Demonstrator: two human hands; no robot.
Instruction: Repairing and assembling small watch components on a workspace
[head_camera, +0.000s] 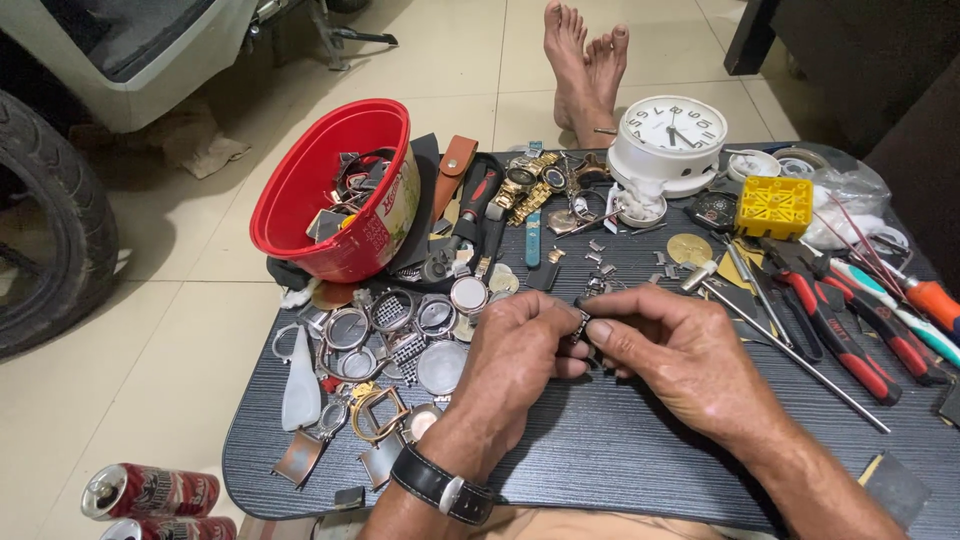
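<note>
My left hand (515, 355) and my right hand (680, 350) meet over the middle of a dark low table (620, 450). Between their fingertips they pinch a small dark metal watch band piece (582, 322). My left wrist wears a black-strapped watch (445, 487). Left of my left hand lies a heap of round and square watch cases (400, 340). Small loose metal links (600, 262) are scattered just beyond the hands.
A tilted red bowl (335, 190) of watch parts sits at back left, a white clock (668, 140) and yellow box (773, 206) at the back. Red-handled pliers (845, 335), screwdrivers and a metal rod (800, 355) lie right. Two cans (150, 492) lie on the floor, a tyre (45, 230) far left, bare feet (585, 60) beyond the table.
</note>
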